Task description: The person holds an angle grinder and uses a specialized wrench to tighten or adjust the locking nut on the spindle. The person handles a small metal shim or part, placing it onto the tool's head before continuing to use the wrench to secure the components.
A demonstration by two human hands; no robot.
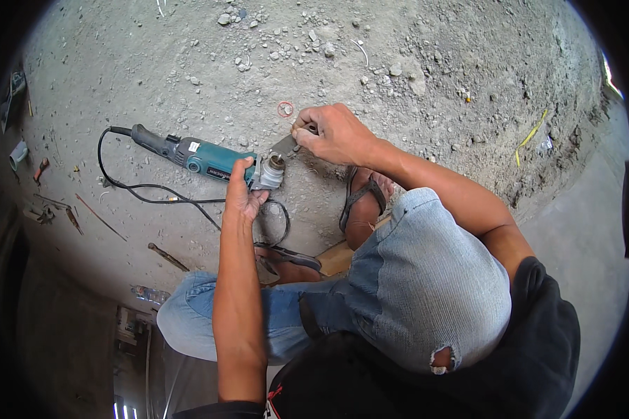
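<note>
A teal and black angle grinder [213,159] lies on the dusty ground, its silver gear head [268,174] turned toward me with the spindle facing up. My left hand [246,192] is closed around the neck behind that head, thumb on top. Just beyond the spindle, my right hand [332,133] pinches a flat grey metal piece [284,146] between thumb and fingers. One end of the piece reaches close to the spindle; whether they touch, I cannot tell. My right fingers hide its other end.
The grinder's black cord [162,201] loops beside my left forearm. A small red ring [285,109] lies beyond my right hand. To the left are a metal rod [168,257] and a thin reddish stick [99,216]. Rubble [395,70] covers the far ground; my sandalled feet [362,202] are close by.
</note>
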